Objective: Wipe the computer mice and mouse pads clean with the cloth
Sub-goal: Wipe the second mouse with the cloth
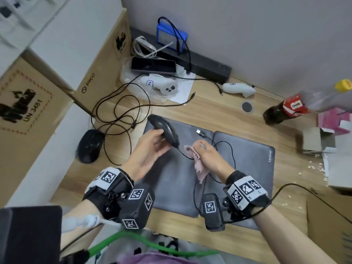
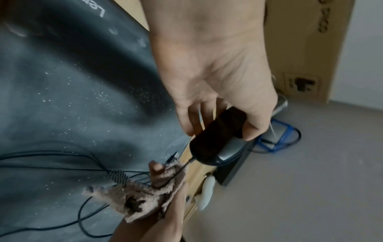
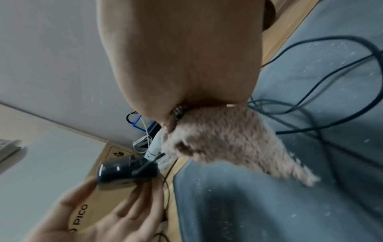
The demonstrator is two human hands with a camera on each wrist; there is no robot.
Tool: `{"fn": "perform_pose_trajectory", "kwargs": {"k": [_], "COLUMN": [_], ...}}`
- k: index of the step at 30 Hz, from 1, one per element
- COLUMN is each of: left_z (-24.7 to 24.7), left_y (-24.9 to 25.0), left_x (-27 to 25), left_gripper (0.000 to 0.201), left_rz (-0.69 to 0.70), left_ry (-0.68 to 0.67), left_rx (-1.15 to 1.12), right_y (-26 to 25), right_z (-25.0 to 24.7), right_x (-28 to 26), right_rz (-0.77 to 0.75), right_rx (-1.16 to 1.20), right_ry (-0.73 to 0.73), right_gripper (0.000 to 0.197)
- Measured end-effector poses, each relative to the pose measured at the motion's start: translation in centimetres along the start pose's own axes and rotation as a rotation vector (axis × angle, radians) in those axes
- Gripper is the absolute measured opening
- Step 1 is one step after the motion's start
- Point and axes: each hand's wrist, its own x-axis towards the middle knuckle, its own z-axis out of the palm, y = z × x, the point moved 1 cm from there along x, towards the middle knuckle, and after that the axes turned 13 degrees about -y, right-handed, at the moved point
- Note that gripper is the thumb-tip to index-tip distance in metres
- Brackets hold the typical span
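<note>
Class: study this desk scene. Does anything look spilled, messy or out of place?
Yes. Pale crumbs lie scattered on the wooden desk beside a torn cardboard box at the right. White specks dust the grey mouse pad. Loose black cables tangle at the left.

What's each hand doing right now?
Left hand: holds the black wired mouse lifted off the pad.
Right hand: grips the pink cloth.

The head view looks steeply down on the grey mouse pads [image 1: 245,168] from above. The left wrist view sits close over the pads, facing the far wall. The right wrist view looks up from just above them. All three share the pads and the held mouse [image 1: 164,129]
</note>
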Motion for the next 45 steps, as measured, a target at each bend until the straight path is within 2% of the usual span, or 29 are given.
{"fn": "perform_pose_trajectory", "kwargs": {"k": [2,3,5,7,12,15,18,21,25,27,29,31,34,36,40,42,45], "left_z": [-1.4,-2.0,-2.8,-3.0,-3.5,-3.4,-3.1,-2.3,-1.0,-0.3,0.7,1.6,2.5,2.9,4.0,4.4,4.5], "left_y": [0.8,1.0,1.5,1.8,2.2,2.1,1.7,1.0,-0.2,-1.0,-1.8,-2.4,-3.0,-3.6,-4.9,-5.6,-6.2], "left_x": [-0.2,-0.2,-0.4,-0.5,-0.5,-0.3,-0.4,-0.7,-0.8,-0.8,-0.9,-0.9,-1.1,-1.2,-1.9,-2.3,-2.8], "left_gripper": [0.023,0.036,0.051,0.051,0.048,0.048,0.042,0.047,0.046,0.055,0.06,0.057,0.054,0.059,0.066,0.072,0.075], "left_rz": [0.002,0.011,0.023,0.046,0.069,0.084,0.131,0.139,0.163,0.168,0.161,0.169,0.205,0.22,0.213,0.239,0.248], "left_ry": [-0.008,-0.006,-0.001,-0.013,0.002,0.028,0.034,0.027,0.007,-0.004,-0.015,-0.045,-0.027,0.003,0.021,0.039,0.069], "left_rx": [-0.19,-0.274,-0.408,-0.493,-0.555,-0.58,-0.631,-0.648,-0.67,-0.663,-0.64,-0.622,-0.641,-0.679,-0.718,-0.731,-0.702], "right_y": [-1.5,-2.4,-4.3,-5.8,-7.0,-6.3,-5.4,-4.2,-4.0,-4.1,-4.0,-3.4,-2.1,-1.1,0.0,0.2,0.3], "right_z": [0.3,0.5,1.1,2.2,5.0,5.5,5.3,4.3,2.6,2.2,2.2,2.3,1.7,0.8,-0.2,-0.2,0.0], "right_x": [0.6,0.9,1.5,1.9,1.6,1.4,1.1,0.8,0.3,-0.1,-0.5,-1.1,-2.3,-3.0,-3.8,-4.1,-3.9], "right_rz": [-0.025,-0.048,-0.107,-0.15,-0.216,-0.2,-0.151,-0.085,-0.157,-0.186,-0.171,-0.114,-0.077,-0.087,-0.155,-0.199,-0.228], "right_rx": [0.045,0.126,0.216,0.075,-0.075,-0.083,-0.143,-0.208,0.043,0.078,0.057,-0.016,-0.063,-0.131,-0.453,-0.441,-0.42], "right_ry": [0.086,0.107,0.078,-0.006,-0.182,-0.199,-0.192,-0.103,0.161,0.208,0.107,-0.041,-0.15,-0.19,-0.199,-0.178,-0.18], "right_gripper": [0.025,0.026,0.034,0.041,0.026,0.016,0.018,0.019,0.013,0.006,0.013,0.024,0.032,0.028,0.026,0.018,0.019]}}
